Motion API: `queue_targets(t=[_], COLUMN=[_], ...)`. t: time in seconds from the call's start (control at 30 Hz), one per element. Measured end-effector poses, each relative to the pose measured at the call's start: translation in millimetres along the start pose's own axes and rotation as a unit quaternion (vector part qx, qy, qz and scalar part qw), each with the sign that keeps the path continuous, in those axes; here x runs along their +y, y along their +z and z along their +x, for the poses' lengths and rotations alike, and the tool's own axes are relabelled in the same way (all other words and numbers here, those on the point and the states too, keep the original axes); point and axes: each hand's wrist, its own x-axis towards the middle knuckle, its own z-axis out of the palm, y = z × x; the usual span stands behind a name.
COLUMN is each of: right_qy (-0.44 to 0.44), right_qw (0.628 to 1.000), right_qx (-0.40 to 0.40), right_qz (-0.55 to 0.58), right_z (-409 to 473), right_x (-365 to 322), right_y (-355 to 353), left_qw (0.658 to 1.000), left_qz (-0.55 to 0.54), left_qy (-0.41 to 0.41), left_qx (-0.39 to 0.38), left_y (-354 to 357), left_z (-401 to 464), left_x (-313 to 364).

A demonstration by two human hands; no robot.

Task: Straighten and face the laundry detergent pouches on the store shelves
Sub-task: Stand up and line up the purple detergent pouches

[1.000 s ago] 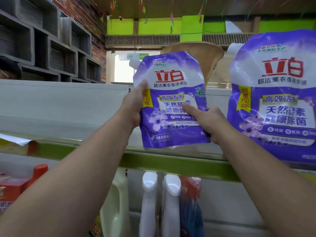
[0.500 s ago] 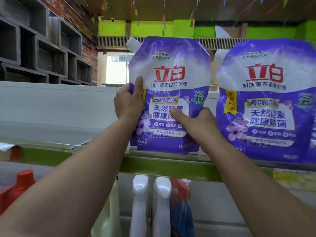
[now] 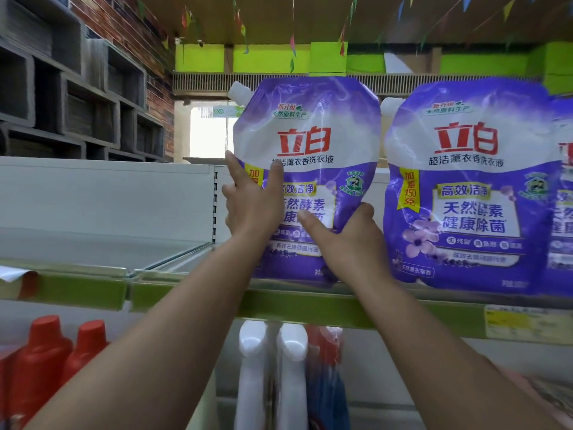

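A purple and white detergent pouch (image 3: 313, 131) with a white corner spout stands upright on the green-edged shelf (image 3: 310, 305), label facing me. My left hand (image 3: 251, 206) holds its left edge, thumb across the front. My right hand (image 3: 344, 234) grips its lower right side, thumb on the label. A second matching pouch (image 3: 468, 187) stands just to the right, also facing front. A third pouch (image 3: 562, 193) shows partly at the right border.
The shelf's left stretch (image 3: 102, 243) in front of the white back panel holds no pouches. Below hang white spray bottles (image 3: 269, 367) and red-capped bottles (image 3: 52, 361). A yellow price tag (image 3: 521, 321) sits on the shelf edge at right.
The pouch came from tilted and held off the shelf to upright with its base on the shelf. Both hands slid higher along its sides.
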Motion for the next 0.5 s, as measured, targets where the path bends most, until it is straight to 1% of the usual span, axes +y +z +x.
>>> queue_targets(t=[0.13,0.33,0.5], right_qy=[-0.033,-0.05,-0.046], right_qw=[0.999,0.998,0.998], right_qx=[-0.015,-0.035,-0.041], right_qz=[-0.009,0.002,0.005], right_z=[-7,-8,-9], right_x=[2,4,5], right_y=[-1,-5,-4], left_qw=[1.0,0.995,0.996], left_qz=[-0.009,-0.084,-0.081], left_qy=[0.008,-0.014,-0.012], left_qx=[-0.012,-0.043,-0.039], left_y=[3,3,2], left_z=[3,10,11], left_x=[-7,-13,-14])
